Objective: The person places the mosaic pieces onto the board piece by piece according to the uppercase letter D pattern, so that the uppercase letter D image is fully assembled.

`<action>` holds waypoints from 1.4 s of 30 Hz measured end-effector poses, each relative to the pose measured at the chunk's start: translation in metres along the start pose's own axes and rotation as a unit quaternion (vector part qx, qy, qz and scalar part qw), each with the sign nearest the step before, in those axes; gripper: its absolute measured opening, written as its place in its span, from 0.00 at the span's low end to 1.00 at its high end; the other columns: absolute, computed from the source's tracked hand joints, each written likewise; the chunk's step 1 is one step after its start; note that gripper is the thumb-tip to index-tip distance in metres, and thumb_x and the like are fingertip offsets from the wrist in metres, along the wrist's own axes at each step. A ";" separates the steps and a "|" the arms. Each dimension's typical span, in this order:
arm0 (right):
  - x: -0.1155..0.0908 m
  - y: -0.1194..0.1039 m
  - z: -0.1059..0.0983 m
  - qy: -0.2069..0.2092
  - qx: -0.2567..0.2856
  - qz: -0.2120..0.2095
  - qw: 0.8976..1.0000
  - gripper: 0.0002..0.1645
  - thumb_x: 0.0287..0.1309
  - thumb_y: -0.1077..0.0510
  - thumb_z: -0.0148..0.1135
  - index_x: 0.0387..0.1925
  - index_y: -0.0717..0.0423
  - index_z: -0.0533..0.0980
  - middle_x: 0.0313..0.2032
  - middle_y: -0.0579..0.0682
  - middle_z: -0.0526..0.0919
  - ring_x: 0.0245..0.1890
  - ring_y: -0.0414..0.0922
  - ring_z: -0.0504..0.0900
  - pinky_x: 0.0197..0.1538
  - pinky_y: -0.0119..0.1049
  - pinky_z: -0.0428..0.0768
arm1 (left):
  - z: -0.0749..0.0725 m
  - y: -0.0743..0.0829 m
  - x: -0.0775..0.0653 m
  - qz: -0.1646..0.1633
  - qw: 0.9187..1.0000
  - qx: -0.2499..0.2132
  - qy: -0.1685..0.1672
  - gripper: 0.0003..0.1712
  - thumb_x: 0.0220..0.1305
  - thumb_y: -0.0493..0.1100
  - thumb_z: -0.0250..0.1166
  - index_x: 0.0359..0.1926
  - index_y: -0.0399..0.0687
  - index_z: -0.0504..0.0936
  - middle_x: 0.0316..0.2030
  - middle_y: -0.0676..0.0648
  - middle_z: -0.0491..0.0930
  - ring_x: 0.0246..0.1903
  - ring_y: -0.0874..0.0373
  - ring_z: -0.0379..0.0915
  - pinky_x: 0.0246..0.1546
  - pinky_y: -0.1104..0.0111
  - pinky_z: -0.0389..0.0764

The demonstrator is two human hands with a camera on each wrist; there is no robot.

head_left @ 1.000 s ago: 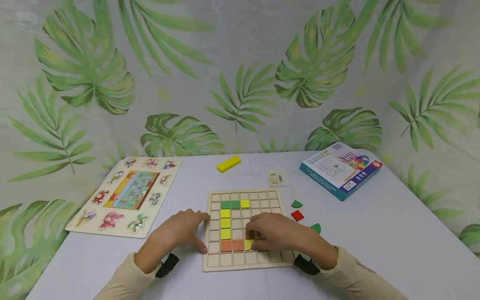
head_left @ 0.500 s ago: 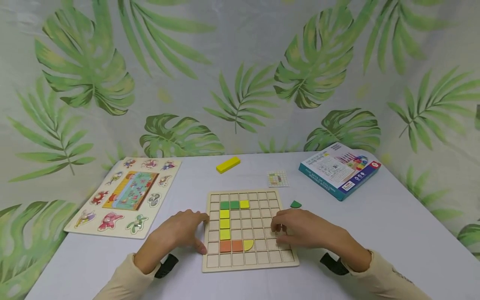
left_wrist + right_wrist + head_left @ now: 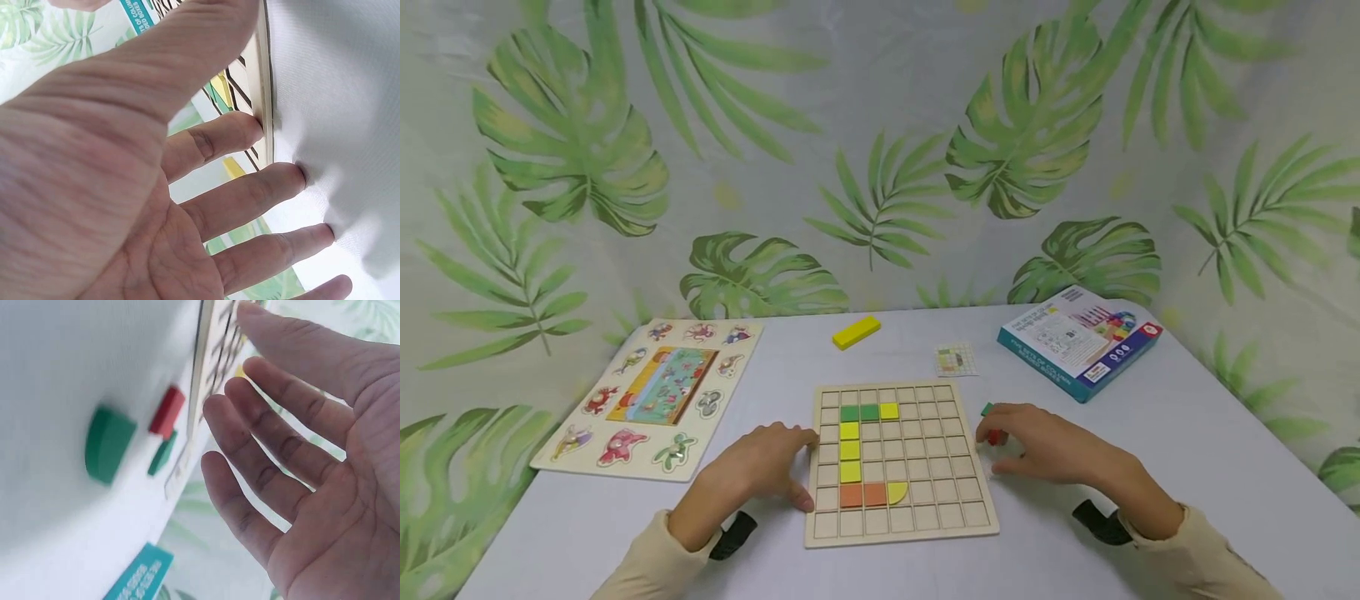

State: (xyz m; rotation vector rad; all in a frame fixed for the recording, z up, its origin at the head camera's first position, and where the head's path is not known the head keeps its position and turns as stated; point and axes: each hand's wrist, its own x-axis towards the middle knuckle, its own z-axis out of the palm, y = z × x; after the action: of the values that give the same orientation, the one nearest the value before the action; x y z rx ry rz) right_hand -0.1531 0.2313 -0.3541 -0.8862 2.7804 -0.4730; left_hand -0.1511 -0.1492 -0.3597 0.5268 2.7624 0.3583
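Observation:
A wooden grid board (image 3: 932,492) lies before me. Set in its cells are green squares (image 3: 859,412), yellow squares (image 3: 849,451), orange squares (image 3: 862,495) and a yellow quarter-round piece (image 3: 897,492). My left hand (image 3: 766,462) rests along the board's left edge; in the left wrist view its fingers (image 3: 244,200) are spread, tips at the edge and on the cloth. My right hand (image 3: 1037,442) hovers past the board's right edge with nothing in its fingers. Near it lie a red square (image 3: 167,412) and two green quarter-round pieces, one nearer (image 3: 109,445) and one farther (image 3: 162,454).
A small pattern card (image 3: 955,359) lies behind the board, and a yellow block (image 3: 856,332) farther back. At the back right is a teal box (image 3: 1078,342). An animal peg puzzle (image 3: 651,396) sits on the left. A leaf-print cloth (image 3: 880,150) hangs behind the table.
My right hand has let go of the yellow quarter-round piece, leaving it beside the orange squares, and moved right, off the board to the loose pieces. The left hand stays put.

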 end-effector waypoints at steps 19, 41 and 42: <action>-0.014 0.048 -0.014 -0.074 0.096 0.069 0.990 0.20 0.50 0.58 0.77 0.46 0.47 0.80 0.45 0.42 0.81 0.47 0.46 0.77 0.52 0.46 0.79 | 0.002 0.000 0.001 -0.009 1.000 -0.009 -0.007 0.45 0.35 0.53 0.85 0.58 0.48 0.80 0.50 0.42 0.82 0.51 0.44 0.76 0.55 0.46 0.75; -0.010 0.042 -0.007 -0.072 0.057 0.069 0.993 0.15 0.51 0.62 0.75 0.37 0.46 0.78 0.36 0.39 0.78 0.40 0.41 0.75 0.47 0.38 0.80 | 0.003 -0.002 0.002 -0.002 1.000 -0.002 0.000 0.45 0.34 0.54 0.85 0.57 0.48 0.80 0.49 0.42 0.82 0.49 0.43 0.77 0.53 0.46 0.77; -0.010 0.041 -0.006 -0.073 0.062 0.069 0.993 0.15 0.52 0.63 0.75 0.37 0.47 0.77 0.35 0.39 0.78 0.39 0.41 0.75 0.46 0.37 0.80 | 0.002 -0.001 0.002 -0.003 1.000 -0.003 0.000 0.45 0.35 0.54 0.85 0.57 0.48 0.80 0.49 0.42 0.82 0.50 0.43 0.77 0.53 0.46 0.77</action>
State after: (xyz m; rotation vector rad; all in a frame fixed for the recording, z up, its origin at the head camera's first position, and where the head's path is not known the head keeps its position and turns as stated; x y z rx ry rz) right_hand -0.1690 0.2706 -0.3620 -0.6671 2.6259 -0.5286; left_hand -0.1524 -0.1492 -0.3628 0.5178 2.7608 0.3638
